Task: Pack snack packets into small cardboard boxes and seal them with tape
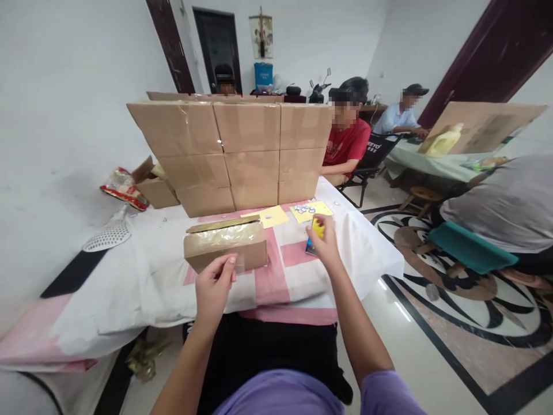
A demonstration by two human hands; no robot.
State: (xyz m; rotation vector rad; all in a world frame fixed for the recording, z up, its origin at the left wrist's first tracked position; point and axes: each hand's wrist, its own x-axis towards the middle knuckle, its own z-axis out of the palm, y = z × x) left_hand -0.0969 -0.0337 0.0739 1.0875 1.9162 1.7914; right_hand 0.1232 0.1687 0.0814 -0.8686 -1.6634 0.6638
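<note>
In the head view, our right hand (325,237) is out over the counter (367,245), its fingers closed on a small yellow-and-blue packet (318,227), which stands at the near edge of the right-hand yellow sheet (325,208)! That sheet carries a loose cluster of small white pieces (305,209), and a second yellow sheet (276,217) lies just beside it on the left.

Over to our left hand (215,285): thumb and fingers are pinched together in front of the small brown carton (251,255), and we cannot tell whether anything thin sits between them. The carton stands with its top open, shiny clear plastic (228,235) showing along the opening, left of the packet and well apart from it.

Beneath it all we have the pink-and-white cloth (272,276), and behind the sheets rises a wall of taped cardboard boxes (253,155). Off to the left, a red-and-white bag (123,187) leans by an open box (159,193), with a white perforated piece (108,236) in front.

Past the wall, right side, we see a person in red (352,141); farther right, a yellow jug (444,141) stands on another table (412,158).
</note>
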